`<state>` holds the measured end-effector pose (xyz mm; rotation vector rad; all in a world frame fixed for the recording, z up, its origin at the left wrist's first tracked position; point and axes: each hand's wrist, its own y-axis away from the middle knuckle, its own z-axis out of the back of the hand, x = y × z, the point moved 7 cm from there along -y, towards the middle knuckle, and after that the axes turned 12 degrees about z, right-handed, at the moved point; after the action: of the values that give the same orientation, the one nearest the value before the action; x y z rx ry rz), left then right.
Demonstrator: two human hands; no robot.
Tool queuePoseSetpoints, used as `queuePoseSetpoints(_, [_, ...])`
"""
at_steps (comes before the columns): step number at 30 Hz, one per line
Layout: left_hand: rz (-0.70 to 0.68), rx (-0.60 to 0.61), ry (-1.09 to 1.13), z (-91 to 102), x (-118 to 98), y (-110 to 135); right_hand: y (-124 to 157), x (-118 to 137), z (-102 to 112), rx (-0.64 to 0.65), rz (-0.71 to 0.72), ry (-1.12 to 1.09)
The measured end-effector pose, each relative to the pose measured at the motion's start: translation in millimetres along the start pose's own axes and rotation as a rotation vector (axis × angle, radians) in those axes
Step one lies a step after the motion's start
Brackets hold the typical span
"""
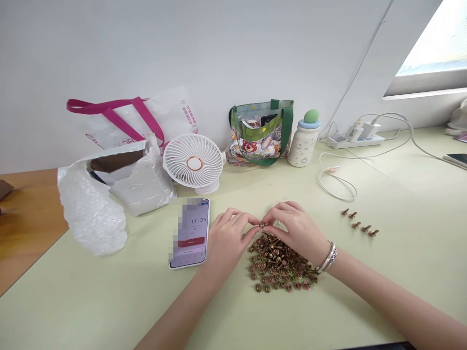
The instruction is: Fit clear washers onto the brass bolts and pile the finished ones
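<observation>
My left hand (228, 240) and my right hand (296, 229) meet above the table, their fingertips pinching a small brass-coloured bolt (261, 225) between them. Directly below lies a loose heap of similar bolts with washers (277, 262), close under my right palm. A silver bangle (328, 256) circles my right wrist. To the right, several more bolts (359, 223) lie in a short row on the pale green table (383, 282). A pale, clear item (277, 206) is partly hidden behind my right hand.
A smartphone (189, 233) showing 11:35 lies left of my left hand. Behind stand a white clip fan (194, 163), crumpled bubble wrap (91, 209), a patterned tote bag (260, 133) and a bottle (304, 143). A power strip (355, 141) and cables lie back right.
</observation>
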<state>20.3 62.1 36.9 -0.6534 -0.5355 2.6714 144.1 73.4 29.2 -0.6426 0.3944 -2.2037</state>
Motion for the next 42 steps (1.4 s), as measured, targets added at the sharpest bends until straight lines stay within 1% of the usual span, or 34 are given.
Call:
queuePoseSetpoints(2, [0.001, 0.016, 0.000, -1.1, 0, 0, 0, 1, -2, 0.025, 0.003, 0.012])
queuePoseSetpoints(5, [0.001, 0.010, -0.001, -0.1, -1, 0, 0, 2, -2, 0.039, 0.008, -0.002])
queuePoseSetpoints(8, [-0.002, -0.002, -0.007, 0.7, -1, 0, -1, 3, -1, 0.026, -0.002, -0.042])
queuePoseSetpoints(12, [0.001, 0.027, -0.009, -2.7, -1, 1, -1, 3, -1, 0.010, -0.016, -0.062])
queuePoseSetpoints(18, [0.002, 0.055, -0.011, -3.8, -2, 0, 0, 5, -3, 0.018, 0.029, 0.011])
queuePoseSetpoints(23, [0.014, 0.006, -0.017, 1.5, -2, 0, -1, 10, 1, -0.037, 0.092, 0.086])
queuePoseSetpoints(26, [0.064, 0.018, -0.006, 0.1, 1, 0, -1, 11, 2, -0.071, 0.114, 0.105])
queuePoseSetpoints(31, [0.183, 0.131, 0.074, -8.6, 8, -1, 0, 13, 3, -0.103, 0.131, 0.137])
queuePoseSetpoints(36, [0.341, 0.231, 0.162, -15.4, 18, -1, 1, 18, 8, -0.140, 0.186, 0.237])
queuePoseSetpoints(39, [0.371, 0.253, 0.194, -16.0, 19, 0, 0, 19, 12, -0.163, 0.219, 0.272])
queuePoseSetpoints(42, [0.369, 0.249, 0.208, -14.9, 18, 0, 0, 17, 13, -0.173, 0.225, 0.246])
